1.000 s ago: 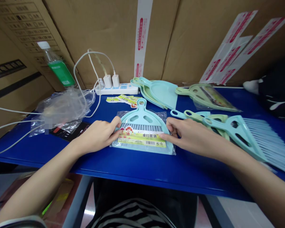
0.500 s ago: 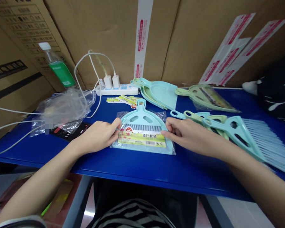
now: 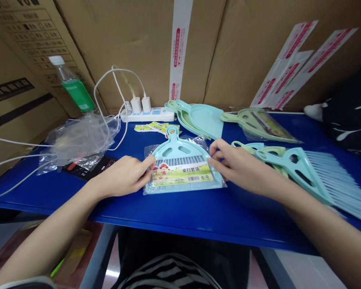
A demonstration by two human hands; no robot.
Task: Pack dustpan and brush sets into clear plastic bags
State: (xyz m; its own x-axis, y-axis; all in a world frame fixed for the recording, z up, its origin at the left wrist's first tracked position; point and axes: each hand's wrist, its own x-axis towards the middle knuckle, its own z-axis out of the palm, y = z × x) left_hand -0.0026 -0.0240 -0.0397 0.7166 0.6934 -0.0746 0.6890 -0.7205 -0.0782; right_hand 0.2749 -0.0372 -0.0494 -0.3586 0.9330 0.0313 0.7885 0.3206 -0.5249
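Note:
A light blue dustpan-and-brush set in a clear plastic bag, with a yellow-green label card across it, lies on the blue table. My left hand pinches the bag's left edge with curled fingers. My right hand pinches its right edge the same way. The bag is slightly tilted, its right side lifted off the table.
Loose blue and green brushes lie to the right, stacked dustpans and a bagged green set behind. Label cards, a power strip with cables, crumpled plastic bags and a green bottle sit left. Cardboard boxes wall the back.
Both hands have turned the bagged set slightly anticlockwise and raised its right side. My right index finger has left the label and closed on the bag's edge.

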